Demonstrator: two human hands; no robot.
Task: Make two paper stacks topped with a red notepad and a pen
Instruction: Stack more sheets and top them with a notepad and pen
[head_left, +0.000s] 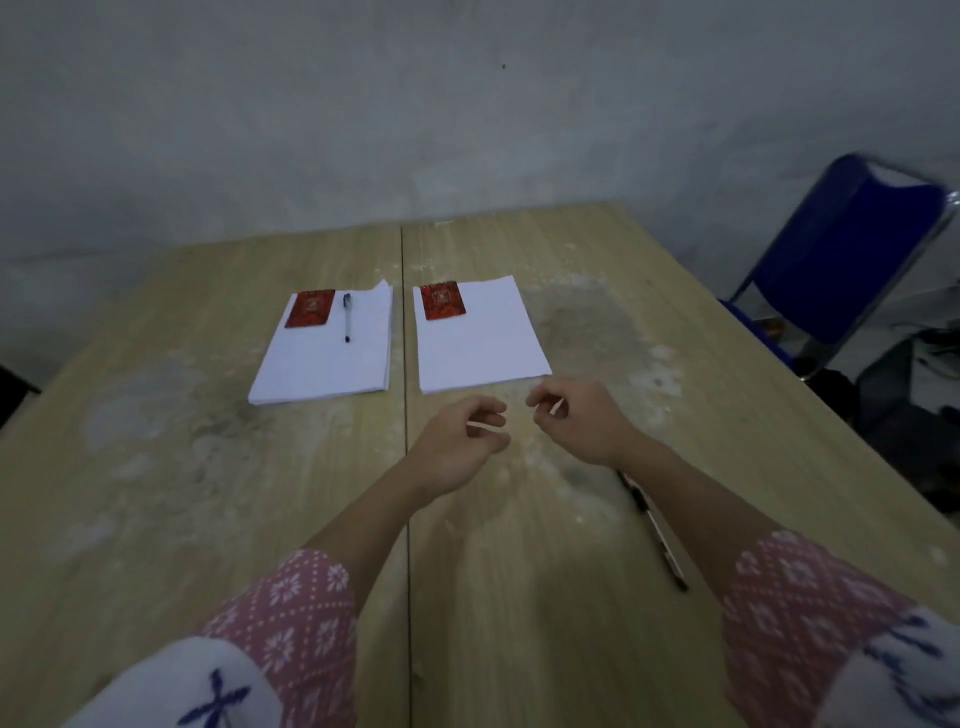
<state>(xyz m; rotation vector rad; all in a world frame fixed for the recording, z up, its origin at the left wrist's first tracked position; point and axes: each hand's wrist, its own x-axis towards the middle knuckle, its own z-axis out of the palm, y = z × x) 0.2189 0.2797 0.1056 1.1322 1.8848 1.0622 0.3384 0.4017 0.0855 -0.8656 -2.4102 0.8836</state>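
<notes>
Two white paper stacks lie side by side on the wooden table (156, 467). The left stack (327, 358) carries a red notepad (310, 308) at its far left corner and a pen (346, 317) beside it. The right stack (480, 338) carries only a red notepad (442, 302) at its far left corner. A second pen (657, 535) lies on the table under my right forearm, partly hidden. My left hand (460, 447) and my right hand (576, 421) hover just in front of the right stack, fingers loosely curled, holding nothing.
A blue folding chair (852, 249) stands past the table's right edge, with dark clutter on the floor beneath it. A grey wall runs behind the table. A seam splits the tabletop down the middle between the stacks.
</notes>
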